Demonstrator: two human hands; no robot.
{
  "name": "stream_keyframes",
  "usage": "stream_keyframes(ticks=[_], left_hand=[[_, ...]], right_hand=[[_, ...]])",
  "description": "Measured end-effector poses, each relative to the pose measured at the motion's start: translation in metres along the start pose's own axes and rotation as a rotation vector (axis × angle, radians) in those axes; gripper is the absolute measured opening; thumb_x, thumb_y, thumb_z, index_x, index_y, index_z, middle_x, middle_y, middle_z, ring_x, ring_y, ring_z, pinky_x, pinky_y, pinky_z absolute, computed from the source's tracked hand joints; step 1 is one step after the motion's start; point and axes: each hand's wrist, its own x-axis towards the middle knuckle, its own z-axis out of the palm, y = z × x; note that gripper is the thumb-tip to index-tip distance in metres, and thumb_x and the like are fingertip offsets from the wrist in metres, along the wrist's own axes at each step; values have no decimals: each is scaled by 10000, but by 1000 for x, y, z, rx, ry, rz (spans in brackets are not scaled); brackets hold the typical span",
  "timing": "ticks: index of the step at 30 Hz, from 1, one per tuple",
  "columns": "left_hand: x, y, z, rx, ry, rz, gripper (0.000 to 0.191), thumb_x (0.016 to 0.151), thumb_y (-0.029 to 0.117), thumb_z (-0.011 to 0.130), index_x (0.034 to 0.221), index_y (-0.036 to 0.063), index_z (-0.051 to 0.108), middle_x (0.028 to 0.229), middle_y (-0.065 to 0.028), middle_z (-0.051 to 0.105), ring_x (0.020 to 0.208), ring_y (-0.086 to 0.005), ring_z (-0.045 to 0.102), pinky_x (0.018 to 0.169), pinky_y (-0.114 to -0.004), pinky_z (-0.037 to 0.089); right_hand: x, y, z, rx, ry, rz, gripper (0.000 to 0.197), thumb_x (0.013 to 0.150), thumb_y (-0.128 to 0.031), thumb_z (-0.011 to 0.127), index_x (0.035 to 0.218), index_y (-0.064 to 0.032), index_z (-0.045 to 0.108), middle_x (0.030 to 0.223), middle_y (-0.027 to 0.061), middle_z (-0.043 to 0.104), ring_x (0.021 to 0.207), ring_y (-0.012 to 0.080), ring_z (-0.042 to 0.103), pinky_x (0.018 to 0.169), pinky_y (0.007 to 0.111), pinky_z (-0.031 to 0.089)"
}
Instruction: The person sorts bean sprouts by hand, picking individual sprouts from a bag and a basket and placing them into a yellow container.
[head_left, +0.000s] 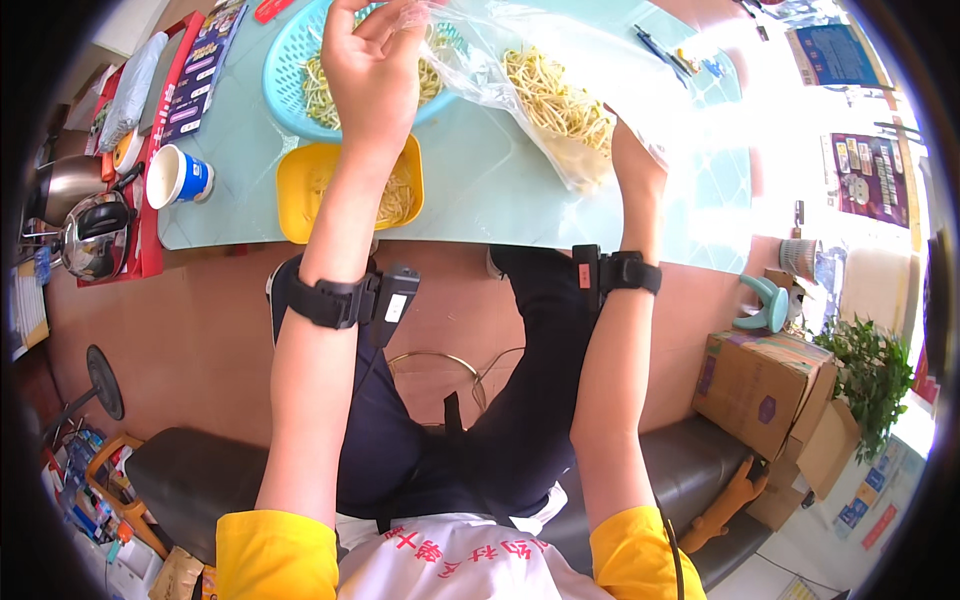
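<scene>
My left hand (376, 64) is raised over a light-blue plastic colander (279, 90), its fingertips pinching the edge of a clear plastic bag (472, 79). Bean sprouts (555, 94) lie inside the bag, to the right of the colander. More bean sprouts (321, 97) are in the colander. My right hand (634, 150) is at the bag's right side, partly under or behind the film, so its fingers are hidden. Below the colander, partly covered by my left forearm, stands a yellow plastic container (294, 202) with pale sprout pieces inside.
A paper cup (176, 176) stands on the marble-patterned table (480, 214) at the left. Beyond it are a red tray table (150, 232) with a glass kettle (97, 232). Pens (660, 52) lie at the far right. A cardboard box (757, 390) rests beside the dark sofa (195, 469).
</scene>
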Motion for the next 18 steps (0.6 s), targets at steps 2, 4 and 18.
stream_keyframes(ticks=[2, 4, 18], left_hand=[[1, 0, 3, -56, -12, 2, 299, 911, -15, 599, 1175, 25, 463, 1112, -132, 619, 1077, -182, 603, 911, -276, 490], [1, -6, 1, -31, -78, -2, 383, 926, 35, 631, 1242, 19, 417, 1177, -158, 605, 1142, -215, 595, 969, -287, 473], [-14, -4, -4, 910, -37, 518, 503, 777, 138, 761, 1235, 145, 553, 1122, -129, 411, 1071, -281, 407, 934, -379, 393]], right_hand=[[6, 20, 11, 26, -104, 7, 362, 849, -65, 527, 1195, -44, 633, 1252, 152, 632, 1162, 317, 586, 994, 376, 458], [12, 41, 30, -290, -98, -395, 501, 856, -275, 682, 1289, -45, 579, 1310, 174, 579, 1211, 302, 542, 1017, 374, 429], [4, -26, 49, 307, -455, 380, 463, 836, -345, 711, 1260, -182, 624, 1315, 63, 607, 1045, 265, 653, 930, 344, 483]])
